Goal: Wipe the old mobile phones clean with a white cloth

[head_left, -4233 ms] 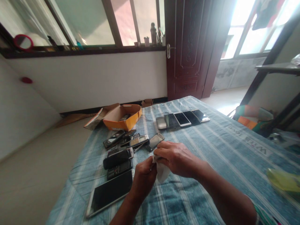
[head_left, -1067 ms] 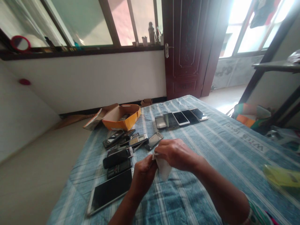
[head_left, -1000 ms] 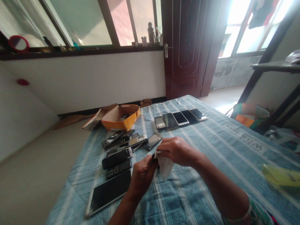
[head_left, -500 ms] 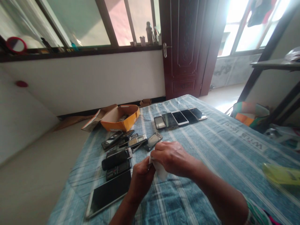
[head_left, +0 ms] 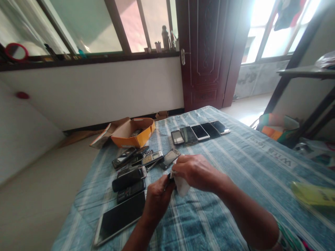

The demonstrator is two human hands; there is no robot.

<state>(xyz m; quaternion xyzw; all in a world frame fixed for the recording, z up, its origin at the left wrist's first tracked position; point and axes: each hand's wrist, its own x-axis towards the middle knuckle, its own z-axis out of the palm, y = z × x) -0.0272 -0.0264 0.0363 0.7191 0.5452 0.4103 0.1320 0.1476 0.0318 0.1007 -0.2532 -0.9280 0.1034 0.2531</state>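
My left hand (head_left: 159, 197) is closed around a small dark phone (head_left: 170, 176), mostly hidden by my fingers. My right hand (head_left: 197, 171) pinches a white tissue (head_left: 182, 186) against the phone's upper end, and the tissue hangs below my fingers. Just beyond my hands lies a grey touchscreen phone (head_left: 170, 158). To the left of my left hand lies a large white-edged tablet (head_left: 120, 218) with a dark screen. Above it are a black phone (head_left: 127, 179), a dark keypad phone (head_left: 131, 191) and a silver keypad phone (head_left: 152, 158).
An open orange cardboard box (head_left: 133, 141) stands at the bed's far left edge. A row of several phones, with a white one (head_left: 200, 132) among them, lies farther back. A yellow packet (head_left: 312, 195) is at right on the blue striped bedcover (head_left: 235, 167).
My right hand and the tissue have moved slightly up and to the right, away from my left hand. More of the dark phone's end now shows. The view has shifted a little.
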